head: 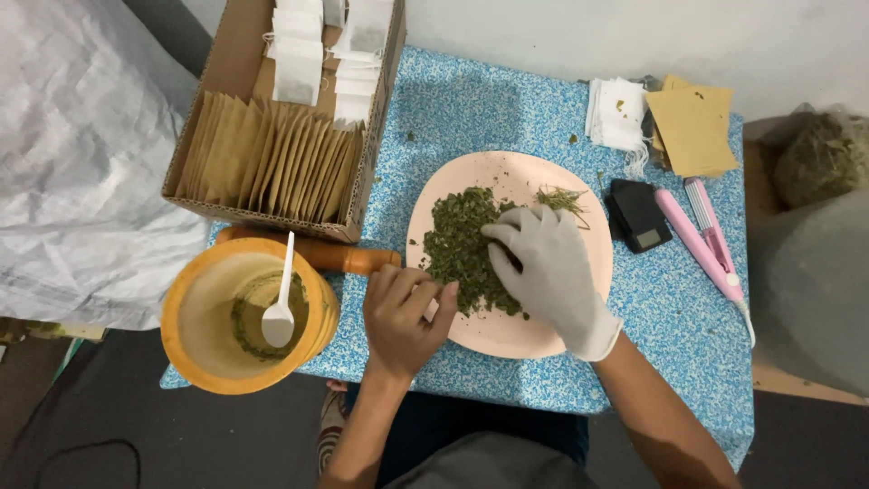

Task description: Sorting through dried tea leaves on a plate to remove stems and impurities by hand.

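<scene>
My gloved right hand (pixel 550 272) pinches into the dried green herbs (pixel 460 249), grip clamped on them, on the pink plate (pixel 507 337). My bare left hand (pixel 405 317) curls shut at the plate's edge; contents hidden. Mortar (pixel 244 312) left on counter (pixel 471 118).

A cardboard box (pixel 362 195), open-topped and brown, is set at the far left of the blue speckled table (pixel 471 109). A row of flat brown paper envelopes (pixel 272 158) is stood on edge along its near side; small white filter bags (pixel 312 50) with strings are piled behind them. A second stack of white bags (pixel 617 113) is laid at the far right, touching a few loose brown envelopes (pixel 692 127). Just beside the plate, a small black pocket scale (pixel 638 215) is seen, its grey screen (pixel 649 238) unreadable.
</scene>
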